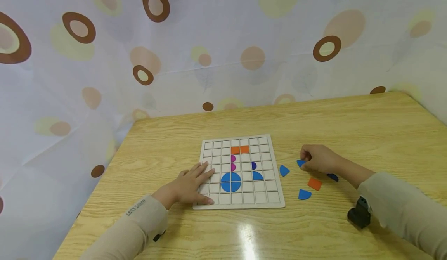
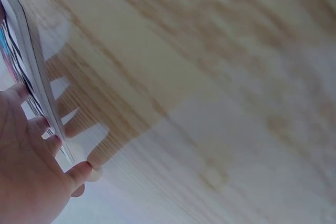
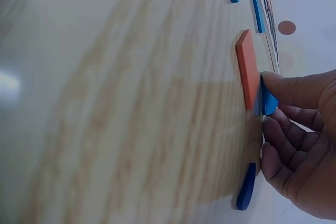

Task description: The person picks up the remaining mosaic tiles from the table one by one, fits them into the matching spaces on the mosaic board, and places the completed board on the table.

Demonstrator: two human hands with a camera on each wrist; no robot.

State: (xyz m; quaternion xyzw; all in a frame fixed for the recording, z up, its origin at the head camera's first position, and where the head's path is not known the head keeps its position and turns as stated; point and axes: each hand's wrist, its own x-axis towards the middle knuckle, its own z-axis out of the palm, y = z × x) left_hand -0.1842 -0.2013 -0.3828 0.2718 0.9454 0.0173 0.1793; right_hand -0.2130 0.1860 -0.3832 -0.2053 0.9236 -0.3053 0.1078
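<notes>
Blue piece (image 1: 299, 162) | right hand (image 1: 323, 160): grip pinching it | left hand (image 1: 191, 182): grip relaxed, spread on grid board (image 1: 241, 206) | seemingly pickup; next likely calls for carrying it over

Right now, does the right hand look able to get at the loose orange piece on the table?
Probably yes: the orange piece lies close to the right hand with nothing covering it, though the fingers pinch a blue piece that likely needs setting down first.

White gridded board (image 1: 248, 198) | flat | blue piece (image 3: 270, 101) | pinched, right of board
</notes>
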